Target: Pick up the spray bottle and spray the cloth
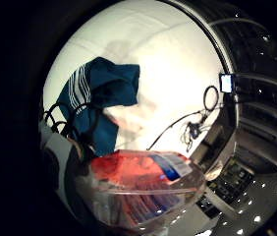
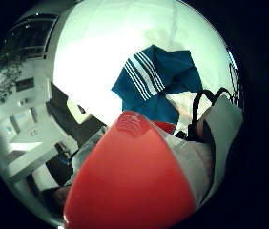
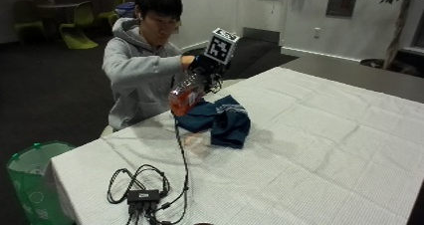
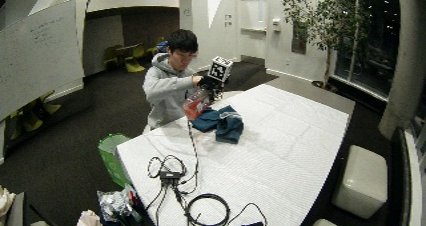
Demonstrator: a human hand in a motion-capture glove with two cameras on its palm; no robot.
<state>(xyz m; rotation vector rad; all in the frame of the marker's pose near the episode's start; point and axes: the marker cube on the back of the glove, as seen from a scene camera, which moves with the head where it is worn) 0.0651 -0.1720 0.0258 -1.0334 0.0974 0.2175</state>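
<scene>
Spray bottle (image 3: 183, 96), orange-red and partly see-through, is off the table, held up in the gloved right hand (image 3: 204, 65) just above the near edge of the cloth (image 3: 220, 119). The hand's fingers are curled round the bottle's upper part, near the head, though the trigger itself cannot be made out in any view. Judging by its clear plastic wall, the bottle should be stiff and fairly light, with whatever liquid is inside shifting as it tilts; the smooth body could slip, so the neck below the head looks the safest place to hold, with a finger free for the trigger. The cloth, dark blue with white stripes at one end, lies crumpled in a soft heap on the white table cover (image 3: 318, 135), and would likely give and slide rather than resist. In the palm views the bottle fills the near field and hides part of the cloth behind it; the nozzle's direction cannot be told. The person's other hand is hidden behind the bottle and arm. A black cable bundle (image 3: 140, 191) lies on the table well apart from the cloth.
</scene>
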